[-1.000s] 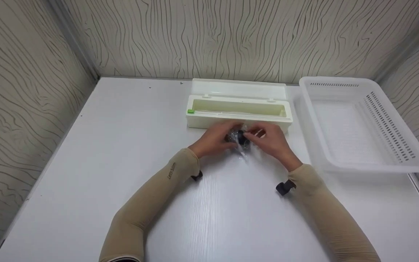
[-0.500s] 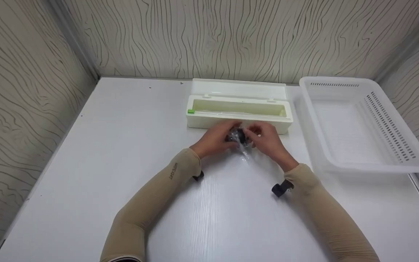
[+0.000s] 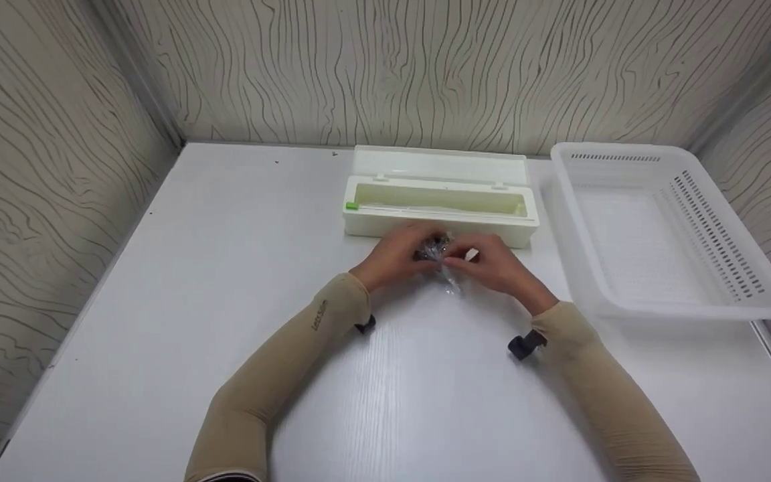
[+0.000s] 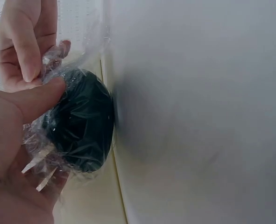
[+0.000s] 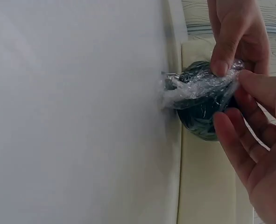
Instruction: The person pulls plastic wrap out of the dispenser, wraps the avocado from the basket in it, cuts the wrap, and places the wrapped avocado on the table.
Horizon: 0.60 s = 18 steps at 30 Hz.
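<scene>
A dark green rounded thing point(image 4: 84, 121) is wrapped in cling film point(image 5: 194, 88), which bunches and trails off one side; its kind is not clear under the film. My left hand point(image 3: 395, 258) holds it from the left, thumb laid over the film and fingers around the far side. From the right, my right hand point(image 3: 496, 268) pinches a gathered bit of the film between thumb and forefinger. Right behind both hands stands a pale cling film box point(image 3: 372, 226), its lid point(image 3: 439, 164) raised at the back and a green slider point(image 3: 352, 206) at its left end.
A white plastic basket point(image 3: 700, 309) with slotted walls stands on the right side of the white table point(image 3: 225, 227). Wood-patterned panels point(image 3: 385, 73) enclose the table at the back and sides.
My right thumb and fingers have shifted on the film, now pinching closer to my left thumb. The film covers more of the dark thing in the head view. My left hand stays nearly still.
</scene>
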Each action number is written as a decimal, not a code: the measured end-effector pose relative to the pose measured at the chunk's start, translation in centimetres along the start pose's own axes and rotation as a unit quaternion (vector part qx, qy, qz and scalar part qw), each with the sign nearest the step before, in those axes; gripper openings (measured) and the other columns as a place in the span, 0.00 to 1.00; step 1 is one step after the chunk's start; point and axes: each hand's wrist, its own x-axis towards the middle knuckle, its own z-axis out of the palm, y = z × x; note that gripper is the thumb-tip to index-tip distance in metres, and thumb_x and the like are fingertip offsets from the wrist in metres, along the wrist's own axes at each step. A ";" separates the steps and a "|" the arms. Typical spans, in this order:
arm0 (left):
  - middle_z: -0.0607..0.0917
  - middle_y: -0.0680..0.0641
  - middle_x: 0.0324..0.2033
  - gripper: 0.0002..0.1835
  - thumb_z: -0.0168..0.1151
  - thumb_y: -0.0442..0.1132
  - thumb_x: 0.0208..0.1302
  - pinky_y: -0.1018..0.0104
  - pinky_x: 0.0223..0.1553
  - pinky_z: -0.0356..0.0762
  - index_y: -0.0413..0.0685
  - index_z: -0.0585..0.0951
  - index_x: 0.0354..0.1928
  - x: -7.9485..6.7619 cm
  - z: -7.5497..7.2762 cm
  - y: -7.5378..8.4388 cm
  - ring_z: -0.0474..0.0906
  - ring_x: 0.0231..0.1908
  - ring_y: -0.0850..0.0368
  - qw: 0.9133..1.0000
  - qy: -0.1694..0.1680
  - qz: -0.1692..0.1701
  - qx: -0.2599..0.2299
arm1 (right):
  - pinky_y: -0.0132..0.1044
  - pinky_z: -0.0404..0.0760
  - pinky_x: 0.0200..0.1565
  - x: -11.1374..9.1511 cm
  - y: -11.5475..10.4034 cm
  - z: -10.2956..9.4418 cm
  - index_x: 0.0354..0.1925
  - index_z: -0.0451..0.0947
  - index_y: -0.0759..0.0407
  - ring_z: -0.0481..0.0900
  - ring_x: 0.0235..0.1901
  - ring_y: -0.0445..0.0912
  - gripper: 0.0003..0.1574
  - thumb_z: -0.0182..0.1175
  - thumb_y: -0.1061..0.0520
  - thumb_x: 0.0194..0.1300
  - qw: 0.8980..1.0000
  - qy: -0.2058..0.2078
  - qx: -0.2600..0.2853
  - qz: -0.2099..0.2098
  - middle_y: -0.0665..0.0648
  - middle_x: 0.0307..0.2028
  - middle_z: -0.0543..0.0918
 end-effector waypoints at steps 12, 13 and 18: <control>0.85 0.51 0.57 0.31 0.77 0.45 0.59 0.58 0.71 0.68 0.52 0.78 0.64 0.3 0.3 -0.2 0.78 0.61 0.53 1.000 0.024 0.015 0.003 | 0.33 0.86 0.35 -0.4 0.7 -0.4 0.51 0.78 0.66 0.84 0.34 0.52 0.20 0.73 0.61 0.64 0.995 0.021 0.063 0.068 0.65 0.38 0.84; 0.85 0.51 0.57 0.31 0.77 0.45 0.59 0.58 0.71 0.69 0.51 0.78 0.64 0.3 0.4 -0.2 0.78 0.61 0.53 1.000 0.025 0.013 0.003 | 0.31 0.85 0.36 -0.4 0.7 -0.3 0.50 0.78 0.65 0.83 0.34 0.49 0.20 0.74 0.61 0.63 0.997 0.026 0.048 0.063 0.64 0.37 0.84; 0.84 0.50 0.59 0.33 0.77 0.43 0.60 0.57 0.71 0.69 0.52 0.76 0.67 0.2 0.3 -0.2 0.77 0.62 0.52 1.000 0.022 0.008 -0.001 | 0.28 0.78 0.36 -0.2 0.5 0.2 0.46 0.78 0.62 0.80 0.33 0.45 0.21 0.77 0.59 0.59 0.998 0.044 0.008 0.047 0.58 0.33 0.83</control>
